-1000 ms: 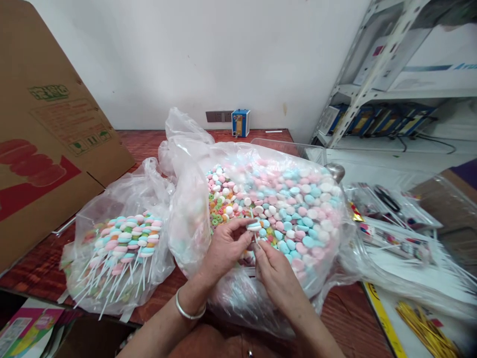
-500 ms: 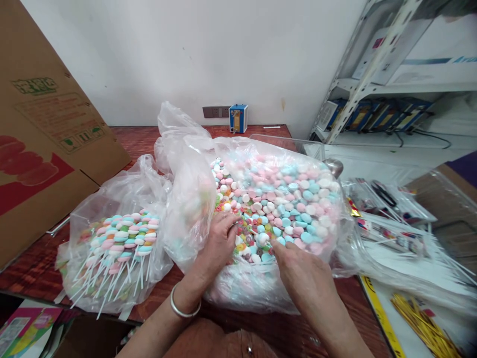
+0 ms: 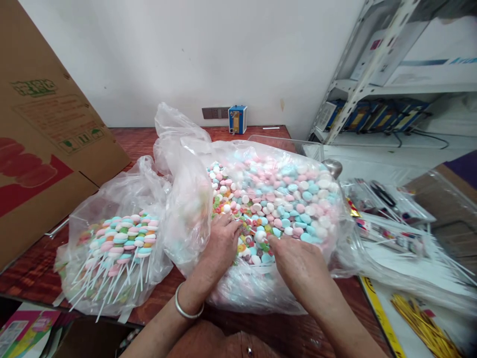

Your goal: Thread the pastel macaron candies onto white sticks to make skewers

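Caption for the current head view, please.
Two hands reach into loose candies beside a bag of candy lollipops.

Small packing workshop: bulk candy bag [image 3: 298, 199], cardboard box [image 3: 44, 124], metal storage shelving [image 3: 357, 94]

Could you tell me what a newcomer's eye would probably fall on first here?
Probably the large plastic bag in the middle, full of pink, blue and white candies, with both hands in it. Next, the striped lollipops fanned out to its left, then the big cardboard box at far left.
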`<state>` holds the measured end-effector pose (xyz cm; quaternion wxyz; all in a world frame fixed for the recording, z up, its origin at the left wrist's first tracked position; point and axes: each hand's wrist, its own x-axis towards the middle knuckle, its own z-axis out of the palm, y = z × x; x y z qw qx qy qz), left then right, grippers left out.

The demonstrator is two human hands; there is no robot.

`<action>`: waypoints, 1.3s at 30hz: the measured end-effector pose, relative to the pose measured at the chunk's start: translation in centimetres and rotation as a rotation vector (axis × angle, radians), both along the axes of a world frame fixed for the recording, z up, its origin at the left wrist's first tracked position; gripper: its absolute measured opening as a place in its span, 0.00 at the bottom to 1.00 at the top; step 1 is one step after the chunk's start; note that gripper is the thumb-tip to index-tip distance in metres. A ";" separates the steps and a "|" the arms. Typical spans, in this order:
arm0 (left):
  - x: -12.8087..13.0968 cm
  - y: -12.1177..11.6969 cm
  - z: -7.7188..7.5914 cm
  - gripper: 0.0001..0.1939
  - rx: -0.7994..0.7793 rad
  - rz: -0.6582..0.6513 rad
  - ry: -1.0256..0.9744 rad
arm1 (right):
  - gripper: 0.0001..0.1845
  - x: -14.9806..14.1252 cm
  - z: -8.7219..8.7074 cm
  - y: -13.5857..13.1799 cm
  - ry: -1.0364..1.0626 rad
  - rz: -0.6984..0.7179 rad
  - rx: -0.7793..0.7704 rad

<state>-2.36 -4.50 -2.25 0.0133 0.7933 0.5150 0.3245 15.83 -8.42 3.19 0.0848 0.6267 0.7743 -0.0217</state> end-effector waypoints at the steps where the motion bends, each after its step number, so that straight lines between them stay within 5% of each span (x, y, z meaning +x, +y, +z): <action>1: 0.0 0.0 0.0 0.06 0.000 0.005 0.003 | 0.15 -0.2 -0.1 0.2 0.002 0.006 0.002; 15: 0.3 -0.4 0.5 0.07 -0.057 0.001 0.145 | 0.14 -0.4 -1.3 1.1 -0.075 -0.026 0.160; 24: 0.6 -0.6 0.6 0.05 -0.120 0.011 0.148 | 0.12 1.0 -1.3 0.1 -0.027 -0.061 0.080; 35: 0.5 -0.6 0.5 0.06 -0.112 -0.001 0.147 | 0.14 -1.6 -0.4 0.5 0.050 -0.071 0.068; 39: 0.4 -0.5 0.3 0.08 -0.126 -0.023 0.024 | 0.14 -1.1 -1.3 0.6 0.110 -0.073 0.049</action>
